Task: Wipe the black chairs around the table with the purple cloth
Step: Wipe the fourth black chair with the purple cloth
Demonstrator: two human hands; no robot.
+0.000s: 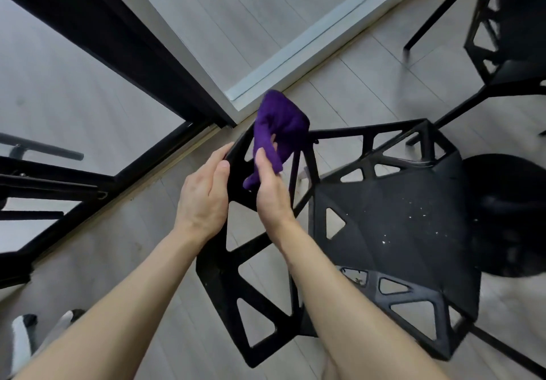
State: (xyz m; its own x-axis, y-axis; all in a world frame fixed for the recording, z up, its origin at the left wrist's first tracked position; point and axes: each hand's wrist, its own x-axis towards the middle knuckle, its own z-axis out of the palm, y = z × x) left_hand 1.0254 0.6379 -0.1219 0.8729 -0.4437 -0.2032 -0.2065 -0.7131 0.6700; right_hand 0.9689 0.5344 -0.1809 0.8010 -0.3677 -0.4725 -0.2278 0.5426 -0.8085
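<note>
Gripping the back edge of the black chair point(399, 217) with the left hand point(204, 199). Pinching the purple cloth point(280, 131) in the right hand point(271, 193), bunched just above that hand at the chair's top corner.

The black chair point(393, 211) looks like hard matt plastic, its seat flecked with pale specks. The purple cloth point(280, 125) is soft, fuzzy fabric, and the floor point(369, 78) shows smooth, pale wood-grain planks with a low sheen.
</note>
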